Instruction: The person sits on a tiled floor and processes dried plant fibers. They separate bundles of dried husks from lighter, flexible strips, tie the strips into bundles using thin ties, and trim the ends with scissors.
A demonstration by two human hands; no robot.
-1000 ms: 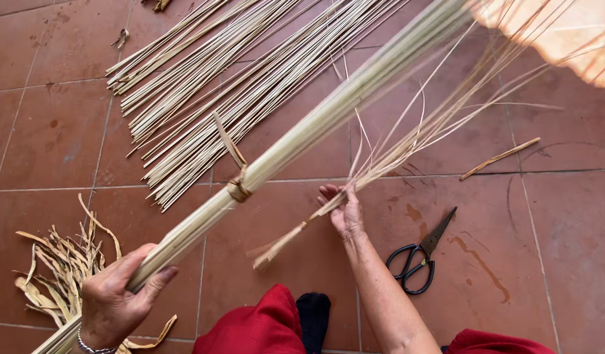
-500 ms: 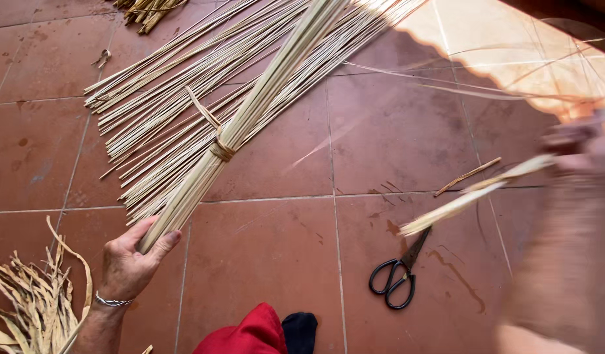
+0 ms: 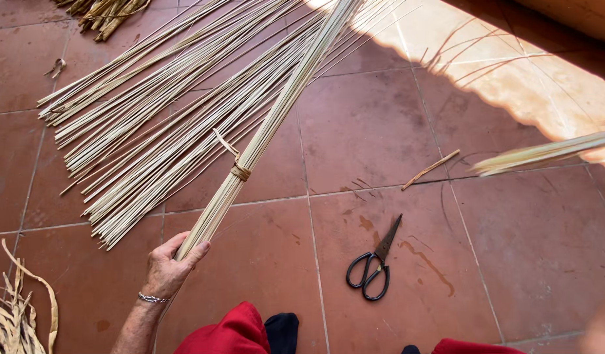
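My left hand (image 3: pixel 168 265) grips the lower end of a long tied bundle of pale palm sticks (image 3: pixel 276 118). The bundle slants up to the right and is bound with a fibre tie (image 3: pixel 240 172). Beneath it a wide pile of loose pale sticks (image 3: pixel 138 144) lies fanned out on the red tile floor (image 3: pixel 512 249). A thin pale strip (image 3: pixel 545 152) reaches in from the right edge and hangs above the floor. My right hand is out of the frame, so I cannot see what holds that strip.
Black scissors (image 3: pixel 374 262) lie on the tiles in front of my knees, half open. A short stick piece (image 3: pixel 430 169) lies beyond them. Dry leaf scraps (image 3: pixel 14 314) curl at the lower left and more lie at the top left (image 3: pixel 106 10). My red clothing (image 3: pixel 224 334) shows at the bottom.
My right hand has pulled a strip out of the bundle and swung away to the right, out of view. The bundle has tilted more upright and the view has shifted right.
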